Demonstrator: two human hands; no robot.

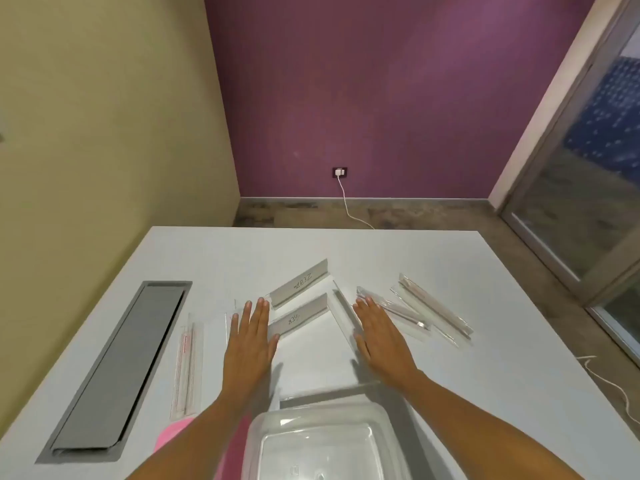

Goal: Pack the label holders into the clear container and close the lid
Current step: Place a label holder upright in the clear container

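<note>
Now, stage: nothing is packed yet, as far as you can judge; the holders all lie on the table (433,358).
Your left hand (250,336): flat, fingers spread, empty, palm down over the table beside the nearer labelled holder (298,318), thumb side touching or nearly touching its near end.
Your right hand (379,332): also flat and empty, fingers together, tips at the near end of a clear holder (393,308).
Holders: a second labelled holder (300,283) lies just beyond the first; both run diagonally, low end by your left hand, high end away to the right. More clear holders (433,310) fan out to the right, long axes slanting away from your right hand. Two wrapped strips (187,362) lie left of your left hand.
Container (322,441): open, clear, close to you between your forearms, apparently empty.
Lid (194,431): the pink piece left of the container is probably it; partly hidden by your left arm.
Key relation: the labelled pair lies forward-right of your left hand, which is nearer; the container is behind both hands, so any pick travels back toward you.
</note>
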